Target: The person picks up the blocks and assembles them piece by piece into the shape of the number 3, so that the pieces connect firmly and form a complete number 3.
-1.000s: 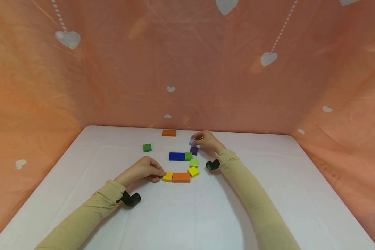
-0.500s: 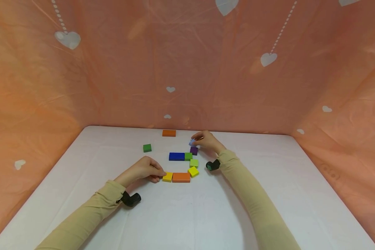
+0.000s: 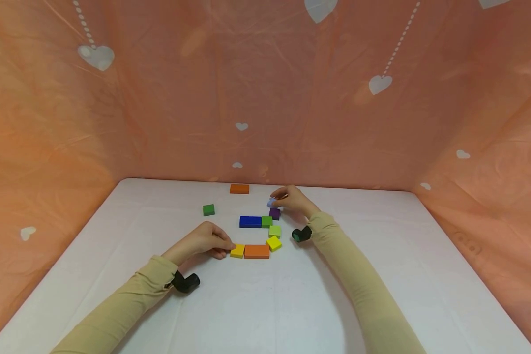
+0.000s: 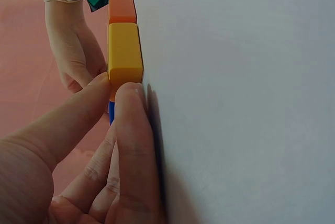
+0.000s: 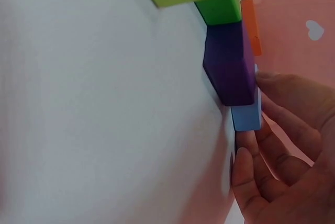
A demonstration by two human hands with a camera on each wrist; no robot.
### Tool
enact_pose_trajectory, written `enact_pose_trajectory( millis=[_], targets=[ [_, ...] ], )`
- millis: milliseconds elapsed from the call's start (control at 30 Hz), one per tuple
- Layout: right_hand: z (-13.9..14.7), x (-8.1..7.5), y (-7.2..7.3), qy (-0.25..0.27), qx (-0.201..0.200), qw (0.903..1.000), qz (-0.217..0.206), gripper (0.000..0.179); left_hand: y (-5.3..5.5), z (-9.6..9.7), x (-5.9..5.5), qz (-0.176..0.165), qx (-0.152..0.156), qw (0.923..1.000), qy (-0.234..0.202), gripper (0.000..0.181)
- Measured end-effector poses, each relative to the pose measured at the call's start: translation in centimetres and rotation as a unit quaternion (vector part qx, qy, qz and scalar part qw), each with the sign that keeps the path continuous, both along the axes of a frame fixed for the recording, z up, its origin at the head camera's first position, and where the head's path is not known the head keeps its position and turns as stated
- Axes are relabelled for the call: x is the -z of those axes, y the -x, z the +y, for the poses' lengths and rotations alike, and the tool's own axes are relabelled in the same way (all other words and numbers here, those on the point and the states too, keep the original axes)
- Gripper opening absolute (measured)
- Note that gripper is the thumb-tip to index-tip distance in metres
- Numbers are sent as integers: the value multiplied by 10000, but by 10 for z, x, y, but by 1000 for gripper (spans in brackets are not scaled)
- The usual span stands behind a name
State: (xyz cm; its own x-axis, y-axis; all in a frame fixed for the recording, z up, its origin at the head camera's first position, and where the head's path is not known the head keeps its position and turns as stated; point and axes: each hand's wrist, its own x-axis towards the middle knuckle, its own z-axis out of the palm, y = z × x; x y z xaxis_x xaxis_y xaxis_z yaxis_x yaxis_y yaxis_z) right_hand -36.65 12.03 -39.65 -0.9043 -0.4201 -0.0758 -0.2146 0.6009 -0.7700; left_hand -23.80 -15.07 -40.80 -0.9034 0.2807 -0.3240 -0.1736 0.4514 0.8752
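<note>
My left hand (image 3: 205, 239) pinches the left end of a dark-yellow block (image 4: 125, 51), thumb on one edge and forefinger at the corner. That block lies end to end with an orange block (image 3: 256, 251). Farther back, my right hand (image 3: 293, 200) has thumb and fingers around a light blue block (image 5: 247, 115). A purple block (image 5: 230, 64) sits just in front of it and partly hides it in the right wrist view. A bright yellow block (image 3: 274, 243) lies turned at an angle beside a lime block (image 3: 275, 231).
A long dark blue block (image 3: 250, 221) abuts a green block (image 3: 267, 221) mid-table. A darker green block (image 3: 208, 210) lies at the left, and another orange block (image 3: 239, 189) near the back edge. An orange curtain with hearts (image 3: 265, 98) encloses the white table (image 3: 265, 305).
</note>
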Motion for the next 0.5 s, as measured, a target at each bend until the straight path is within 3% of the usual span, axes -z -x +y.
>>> enact_pose_trajectory(
  millis=[300,500],
  targets=[
    [-3,-3,2,-52,-84,9999,103,30,0,-3,1,10,-10,10000,-24,14],
    [-8,-14,11,-38,41,9996,278,34,0,-2,0,81,80,9999,-52,15]
  ],
)
